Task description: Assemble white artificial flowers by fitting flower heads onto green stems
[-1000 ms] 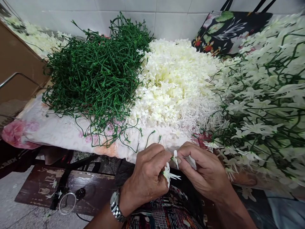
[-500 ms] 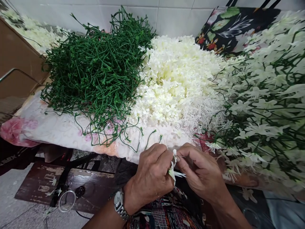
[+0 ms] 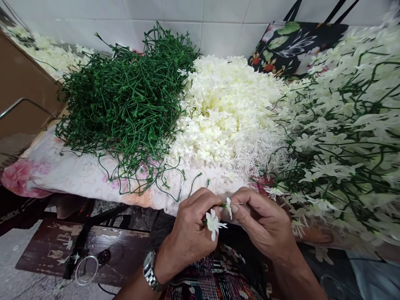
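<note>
My left hand (image 3: 190,229), with a metal watch at the wrist, is closed on a thin green stem that carries a white artificial flower (image 3: 213,223) below its fingers. My right hand (image 3: 264,225) pinches a second small white flower (image 3: 228,206) and its white stamen against the tip of that stem. Both hands meet at the near edge of a cloth-covered table (image 3: 78,175). Behind them lie a tangled pile of green stems (image 3: 125,100) and a heap of loose white flowers (image 3: 228,108).
A mass of finished stems with white flowers (image 3: 346,133) fills the right side. A floral black bag (image 3: 293,43) leans on the tiled wall. A brown box (image 3: 21,79) stands at left. A dark board with a ring (image 3: 84,268) lies on the floor below.
The lower flower in my left hand has turned to face up and shifted slightly left. My hands stay together at the table edge; the view has tipped down a little.
</note>
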The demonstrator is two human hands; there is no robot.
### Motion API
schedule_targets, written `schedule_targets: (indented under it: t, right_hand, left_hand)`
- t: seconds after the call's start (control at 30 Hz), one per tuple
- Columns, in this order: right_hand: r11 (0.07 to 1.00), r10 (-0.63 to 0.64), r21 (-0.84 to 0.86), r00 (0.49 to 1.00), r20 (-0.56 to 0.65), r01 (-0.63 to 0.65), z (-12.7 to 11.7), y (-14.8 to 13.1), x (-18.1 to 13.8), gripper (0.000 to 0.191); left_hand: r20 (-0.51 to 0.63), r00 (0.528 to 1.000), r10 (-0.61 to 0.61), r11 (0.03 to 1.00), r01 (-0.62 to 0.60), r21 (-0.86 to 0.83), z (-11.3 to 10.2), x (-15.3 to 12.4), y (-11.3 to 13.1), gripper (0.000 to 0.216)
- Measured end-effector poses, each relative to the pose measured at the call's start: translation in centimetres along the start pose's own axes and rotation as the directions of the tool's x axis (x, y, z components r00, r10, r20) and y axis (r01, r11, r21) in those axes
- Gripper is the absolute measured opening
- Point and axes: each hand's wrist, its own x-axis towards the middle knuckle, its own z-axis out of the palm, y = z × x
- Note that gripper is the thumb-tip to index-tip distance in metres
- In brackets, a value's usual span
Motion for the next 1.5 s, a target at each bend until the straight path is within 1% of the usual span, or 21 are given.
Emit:
schedule_targets:
  t: [0.17,0.27,0.4,0.6,0.8,0.9,1.0,1.07,1.13,1.23,1.3,1.37,1.5]
  right_hand:
    - [0.996,-0.044,-0.083,0.999,0.002,0.044,0.1,-0.1,0.0,0.012]
    - [0.990,-0.079,-0.118,0.997,0.001,0.079,0.2,-0.2,0.1,0.013]
    - [0.988,-0.101,-0.112,0.995,0.020,0.102,0.4,-0.1,0.2,0.012]
    - [0.989,-0.101,-0.103,0.994,0.050,0.105,0.4,0.2,0.1,0.013]
    - [0.988,-0.108,-0.105,0.992,0.062,0.114,0.5,0.3,0.2,0.013]
    - [0.986,-0.094,-0.131,0.993,0.077,0.104,0.2,0.4,0.3,0.012]
    - [0.979,-0.095,-0.170,0.992,0.087,0.109,-0.4,0.1,0.4,0.007]
    - [0.976,-0.112,-0.180,0.992,0.060,0.121,-0.7,-0.2,0.4,0.006]
    - [0.976,-0.138,-0.169,0.990,0.019,0.140,-0.9,-0.6,0.5,0.009]
    - [0.967,-0.219,-0.137,0.975,-0.028,0.214,-0.9,-1.0,0.5,0.016]
    - [0.952,-0.278,-0.144,0.960,-0.041,0.269,-0.9,-1.2,0.4,0.021]
    - [0.942,-0.303,-0.163,0.952,-0.038,0.293,-0.9,-1.4,0.3,0.024]
    - [0.943,-0.285,-0.178,0.959,0.000,0.280,-1.2,-2.1,0.2,0.024]
  left_hand:
    - [0.007,1.000,0.007,0.998,-0.007,0.058,-0.1,-0.2,0.1,0.019]
    - [-0.007,1.000,0.020,0.997,-0.020,0.071,0.0,-0.3,0.0,0.020]
    - [-0.018,0.999,0.031,0.999,-0.031,0.032,0.1,-0.3,-0.1,0.019]
    - [-0.015,0.999,0.041,0.999,-0.041,-0.017,0.4,-0.1,-0.3,0.019]
    - [-0.012,1.000,0.025,0.999,-0.025,-0.023,0.6,-0.1,-0.7,0.019]
    - [0.002,1.000,-0.014,0.997,0.014,-0.072,0.5,0.2,-0.6,0.018]
    - [0.030,0.993,-0.111,0.977,0.115,-0.180,0.0,0.6,-0.2,0.016]
    - [0.047,0.983,-0.175,0.954,0.181,-0.238,-0.3,0.7,0.1,0.015]
    - [0.054,0.973,-0.224,0.934,0.230,-0.272,-0.6,0.7,0.4,0.014]
    - [0.039,0.962,-0.270,0.911,0.268,-0.312,-0.8,0.5,0.6,0.014]
    - [0.019,0.965,-0.262,0.908,0.254,-0.332,-0.8,0.4,0.6,0.015]
    - [0.004,0.973,-0.229,0.917,0.217,-0.334,-0.8,0.3,0.5,0.016]
    - [-0.008,0.985,-0.174,0.945,0.165,-0.281,-0.8,0.3,0.3,0.018]
